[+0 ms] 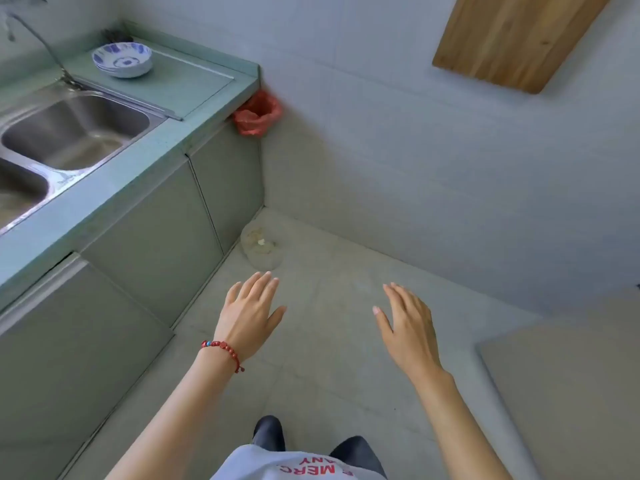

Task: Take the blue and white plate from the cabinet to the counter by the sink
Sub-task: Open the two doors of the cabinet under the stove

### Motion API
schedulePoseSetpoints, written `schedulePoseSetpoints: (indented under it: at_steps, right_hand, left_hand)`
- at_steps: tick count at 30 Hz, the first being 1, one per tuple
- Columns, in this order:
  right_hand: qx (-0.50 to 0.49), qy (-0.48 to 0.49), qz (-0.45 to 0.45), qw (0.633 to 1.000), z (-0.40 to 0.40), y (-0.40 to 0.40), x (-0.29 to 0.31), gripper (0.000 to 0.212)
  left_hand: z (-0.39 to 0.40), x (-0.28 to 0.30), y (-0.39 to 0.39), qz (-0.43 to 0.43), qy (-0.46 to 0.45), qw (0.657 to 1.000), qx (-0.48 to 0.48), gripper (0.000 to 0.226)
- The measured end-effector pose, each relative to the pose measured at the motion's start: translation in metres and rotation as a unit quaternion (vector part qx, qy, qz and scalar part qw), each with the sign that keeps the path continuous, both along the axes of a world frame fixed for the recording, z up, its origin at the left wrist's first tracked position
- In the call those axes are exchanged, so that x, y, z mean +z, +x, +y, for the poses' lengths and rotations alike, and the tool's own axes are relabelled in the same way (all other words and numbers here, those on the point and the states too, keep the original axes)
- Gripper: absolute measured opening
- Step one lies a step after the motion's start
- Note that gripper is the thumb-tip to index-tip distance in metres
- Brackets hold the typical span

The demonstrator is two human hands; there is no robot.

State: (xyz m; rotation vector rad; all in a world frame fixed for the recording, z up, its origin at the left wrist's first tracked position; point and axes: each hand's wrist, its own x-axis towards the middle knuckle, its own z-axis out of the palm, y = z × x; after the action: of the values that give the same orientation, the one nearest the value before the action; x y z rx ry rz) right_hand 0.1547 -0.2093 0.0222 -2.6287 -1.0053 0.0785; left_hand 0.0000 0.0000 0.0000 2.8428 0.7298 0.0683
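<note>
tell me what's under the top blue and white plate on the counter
The top plate sits on a stack; rims of more dishes show just beneath it, resting on the green counter. Their count and patterns are covered.

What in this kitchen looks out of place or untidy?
A clear bag with scraps lies on the floor in the corner by the cabinets. A red plastic bag is wedged between the counter's end and the wall. The blue and white plates sit neatly stacked on the counter.

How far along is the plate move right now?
Looks done: blue and white plates sit stacked on the counter right of the sink. In hand: nothing; the left hand and right hand are open and empty above the floor. Nothing visibly left.
</note>
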Motion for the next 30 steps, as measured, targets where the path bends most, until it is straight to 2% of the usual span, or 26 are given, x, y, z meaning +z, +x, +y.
schedulePoseSetpoints:
  at_steps: [5, 10, 13, 17, 21, 27, 30]
  right_hand:
    - [0.042, 0.006, 0.001, 0.999, 0.047, -0.006, -0.003, 0.059]
    - [0.134, 0.002, -0.005, 0.991, 0.095, -0.009, -0.008, 0.062]
    - [0.193, -0.014, 0.007, 0.981, 0.122, -0.004, -0.011, 0.065]
    - [0.277, -0.008, -0.013, 0.961, 0.158, 0.006, -0.016, 0.056]
    - [0.388, -0.028, -0.030, 0.921, 0.193, 0.011, -0.017, 0.049]
    - [0.540, -0.038, -0.057, 0.839, 0.226, 0.007, -0.021, 0.048]
    - [0.601, -0.043, -0.062, 0.796, 0.231, -0.005, -0.022, 0.057]
  left_hand:
    - [0.023, -0.009, -0.022, -0.016, 0.005, 0.998, 0.061, 0.056]
    - [0.039, -0.012, -0.044, -0.013, 0.005, 0.989, 0.146, 0.059]
    - [0.041, -0.009, -0.055, -0.010, -0.016, 0.978, 0.207, 0.071]
    - [0.035, -0.008, -0.066, 0.004, -0.036, 0.952, 0.304, 0.074]
    - [0.021, -0.005, -0.071, 0.013, -0.046, 0.910, 0.413, 0.075]
    - [-0.022, -0.008, -0.073, 0.021, -0.064, 0.837, 0.543, 0.075]
    - [-0.052, -0.011, -0.076, 0.024, -0.072, 0.798, 0.598, 0.074]
